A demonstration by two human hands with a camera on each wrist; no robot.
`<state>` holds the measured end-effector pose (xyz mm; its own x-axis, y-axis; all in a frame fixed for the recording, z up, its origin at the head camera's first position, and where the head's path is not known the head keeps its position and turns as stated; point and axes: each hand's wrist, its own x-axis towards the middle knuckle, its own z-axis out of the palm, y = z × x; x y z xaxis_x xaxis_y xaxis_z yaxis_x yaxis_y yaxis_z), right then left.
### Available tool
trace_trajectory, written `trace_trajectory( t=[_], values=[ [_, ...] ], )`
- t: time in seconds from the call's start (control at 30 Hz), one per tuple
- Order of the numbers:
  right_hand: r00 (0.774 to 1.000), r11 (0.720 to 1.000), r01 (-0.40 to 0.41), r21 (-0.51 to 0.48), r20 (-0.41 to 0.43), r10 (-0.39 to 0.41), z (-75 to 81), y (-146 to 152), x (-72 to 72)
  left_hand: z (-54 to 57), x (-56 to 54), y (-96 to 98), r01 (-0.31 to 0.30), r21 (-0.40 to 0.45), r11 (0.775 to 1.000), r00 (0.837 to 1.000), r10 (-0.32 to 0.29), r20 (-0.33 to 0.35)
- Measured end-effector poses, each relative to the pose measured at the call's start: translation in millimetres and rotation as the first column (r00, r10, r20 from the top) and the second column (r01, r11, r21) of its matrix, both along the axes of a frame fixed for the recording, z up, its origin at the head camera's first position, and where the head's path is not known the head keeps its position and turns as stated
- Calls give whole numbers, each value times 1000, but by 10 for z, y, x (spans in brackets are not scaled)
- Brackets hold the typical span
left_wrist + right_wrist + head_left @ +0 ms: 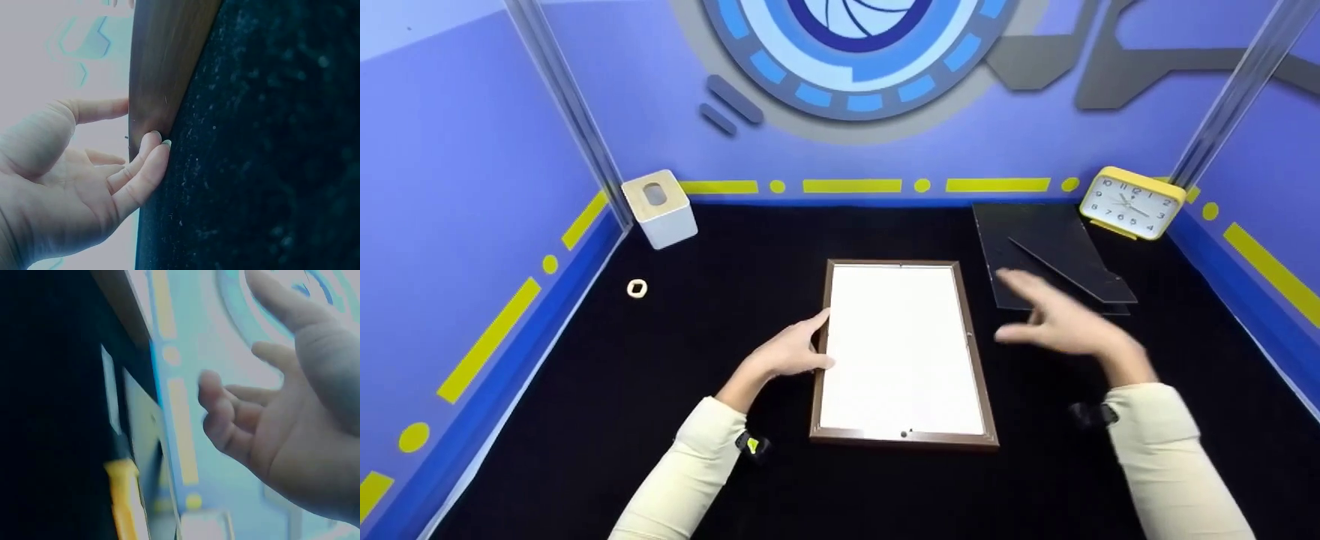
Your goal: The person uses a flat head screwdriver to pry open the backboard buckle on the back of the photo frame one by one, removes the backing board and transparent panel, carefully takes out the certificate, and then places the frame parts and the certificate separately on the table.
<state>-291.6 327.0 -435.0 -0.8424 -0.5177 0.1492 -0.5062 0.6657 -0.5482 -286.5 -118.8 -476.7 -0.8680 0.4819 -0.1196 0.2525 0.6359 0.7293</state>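
A brown wooden picture frame (979, 390) with a white face lies flat on the black tabletop. My left hand (791, 349) holds its left side, thumb on the front edge. In the left wrist view, the fingertips (154, 163) press the frame's wooden side (160, 62). To the right of the frame, my right hand (1061, 319) hovers with fingers spread, touching nothing. Behind it lies a black backing board (1012, 225) with a slanted stand flap (1069, 270). Low in the right wrist view is a blurred yellow-handled tool (126, 495) with a grey blade; the head view does not show it.
A white tissue box (670, 227) with a wood-look top stands at the back left. In front of it is a small pale ring (637, 289) with a square hole. A yellow alarm clock (1132, 204) stands in the back right corner. Blue-purple panels surround the table.
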Motion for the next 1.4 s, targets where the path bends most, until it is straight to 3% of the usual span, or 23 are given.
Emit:
trace_trajectory(
  t=[0.17, 0.37, 0.5, 0.6, 0.8, 0.93, 1.17, 1.4],
  values=[
    [985, 993, -104, 64, 141, 94, -85, -403, 110, 26, 0, 1, 2, -11, 1000, 1000, -2, 11],
    [976, 978, -163, 129, 163, 141, -195, -687, 204, 10, 2, -4, 33, -6, 999, 999, -33, 20],
    [975, 973, -165, 160, 175, 137, -242, -749, 225, 7, 8, -10, 35, -15, 999, 999, -35, 11],
    [970, 970, -189, 150, 184, 161, -274, -770, 229, 43, 29, -17, 44, -84, 995, 999, -46, -20],
    [961, 966, -213, 149, 209, 180, -302, -793, 259, 137, 80, -24, 103, -196, 975, 984, -128, -123],
    [957, 957, -209, 202, 242, 158, -279, -812, 294, 175, 102, -15, 129, -222, 966, 978, -161, -132],
    [955, 948, -205, 242, 260, 141, -263, -832, 350, 151, 115, -7, 144, -212, 967, 988, -154, -29],
    [954, 948, -200, 247, 270, 130, -252, -850, 366, 113, 111, -18, 174, -251, 952, 982, -188, -32]
  ],
)
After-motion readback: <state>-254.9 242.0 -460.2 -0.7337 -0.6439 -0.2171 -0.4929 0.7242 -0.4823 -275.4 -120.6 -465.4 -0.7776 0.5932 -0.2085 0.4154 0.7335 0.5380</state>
